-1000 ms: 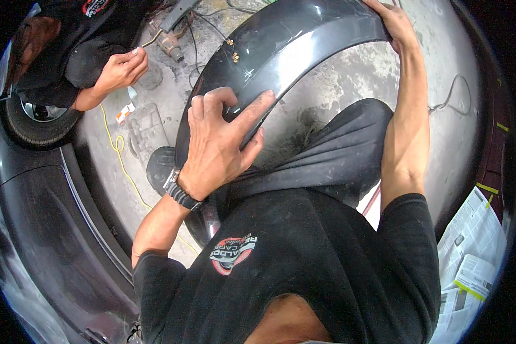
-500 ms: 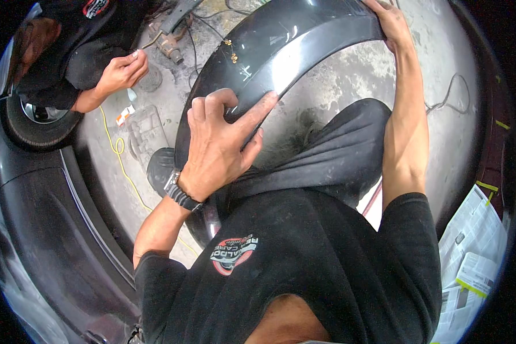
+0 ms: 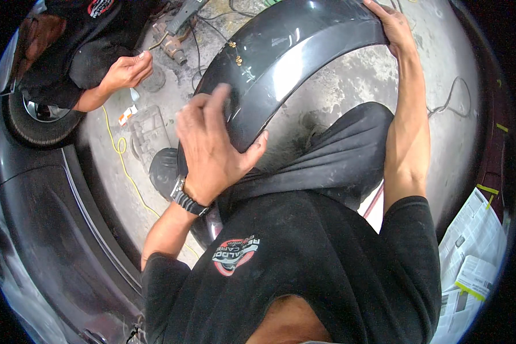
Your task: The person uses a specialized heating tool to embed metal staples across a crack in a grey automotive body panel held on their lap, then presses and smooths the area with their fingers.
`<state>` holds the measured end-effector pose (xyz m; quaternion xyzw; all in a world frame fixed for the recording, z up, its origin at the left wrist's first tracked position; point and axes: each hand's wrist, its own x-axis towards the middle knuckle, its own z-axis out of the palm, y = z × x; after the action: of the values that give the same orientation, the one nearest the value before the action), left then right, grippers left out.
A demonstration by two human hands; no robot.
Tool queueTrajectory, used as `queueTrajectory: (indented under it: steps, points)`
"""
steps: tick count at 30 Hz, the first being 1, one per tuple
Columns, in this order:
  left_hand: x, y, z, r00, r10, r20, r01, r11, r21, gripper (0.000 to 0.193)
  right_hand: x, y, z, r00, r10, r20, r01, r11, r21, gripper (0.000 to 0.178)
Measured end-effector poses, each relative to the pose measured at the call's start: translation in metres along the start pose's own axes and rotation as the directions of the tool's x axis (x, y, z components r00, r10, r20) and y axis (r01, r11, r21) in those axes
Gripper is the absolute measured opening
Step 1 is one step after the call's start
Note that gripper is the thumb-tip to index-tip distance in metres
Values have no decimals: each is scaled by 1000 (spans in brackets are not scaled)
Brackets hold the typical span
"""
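Note:
A glossy black, arched car fender curves in front of me, its near end beside my left leg. My right hand grips its far right end, with the thumb over the edge; some fingers are hidden behind the panel. My left hand lies over the near-left part of the fender, fingers spread and slightly blurred, thumb stretched toward the inner edge. Whether its palm touches the surface I cannot tell. Small gold-coloured squiggles and pale scuff marks show on the fender's outer side.
A co-worker's hand is at the upper left, near a tool with cables. A dark car with a wheel fills the left. A yellow cord crosses the concrete floor. Newspaper masking hangs at the right.
My left index finger has left the fender's inner edge, and the hand has drawn back to the left with fingers spreading. The fender has shifted slightly right. My right hand keeps its grip.

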<state>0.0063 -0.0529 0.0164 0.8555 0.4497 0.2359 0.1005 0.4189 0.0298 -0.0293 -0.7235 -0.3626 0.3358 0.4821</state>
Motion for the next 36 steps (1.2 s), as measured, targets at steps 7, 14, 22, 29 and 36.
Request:
queueTrajectory:
  steps: [7,14,22,29,36]
  points:
    - [-17,-12,1,999,-11,43,10,1000,21,101,36,37,-20,997,10,71,-7,998,-55,65]
    - [-29,-19,-28,932,-201,302,217,976,-20,121,22,14,-9,996,11,88,-14,999,39,60]
    - [-28,-28,-17,954,-185,238,207,976,-71,122,36,23,-11,993,44,110,-56,993,102,62]
    - [-26,-25,-19,947,-215,240,233,971,-52,122,40,31,-8,997,1,79,-13,989,149,67]
    - [-27,-23,-9,955,-173,241,198,976,-87,123,27,26,-27,998,41,57,-41,999,-1,57]
